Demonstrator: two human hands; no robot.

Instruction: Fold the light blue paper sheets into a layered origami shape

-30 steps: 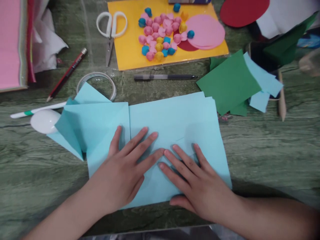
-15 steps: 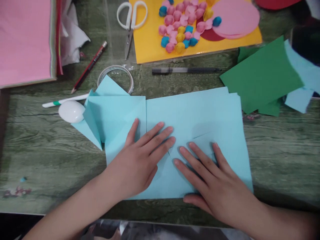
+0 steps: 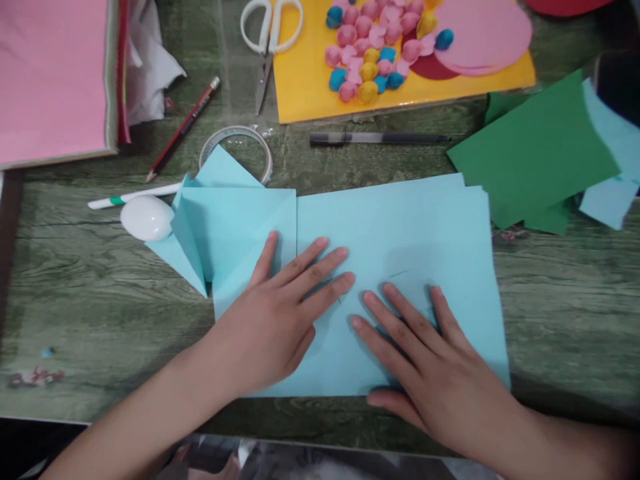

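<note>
Light blue paper sheets (image 3: 400, 227) lie flat on the table in front of me. My left hand (image 3: 280, 320) rests on them with its fingers spread, near the edge of a folded light blue piece (image 3: 240, 220) on the left. Spread flat on the lower right of the sheets is my right hand (image 3: 425, 353), its thumb by the near edge. Short dark lines or slits show in the paper between the two hands. A white egg-shaped object (image 3: 147, 218) touches the folded piece's left side.
Behind the paper lie a tape roll (image 3: 270, 160), a pencil (image 3: 184, 130), scissors (image 3: 264, 80) and a black pen (image 3: 375, 139). A yellow sheet (image 3: 300, 107) bears small coloured pieces. Green paper (image 3: 535, 157) is at right, a pink paper stack (image 3: 50, 80) at left.
The camera view has shifted slightly, so the objects behind sit a little further right and higher. Both hands keep nearly the same place on the paper.
</note>
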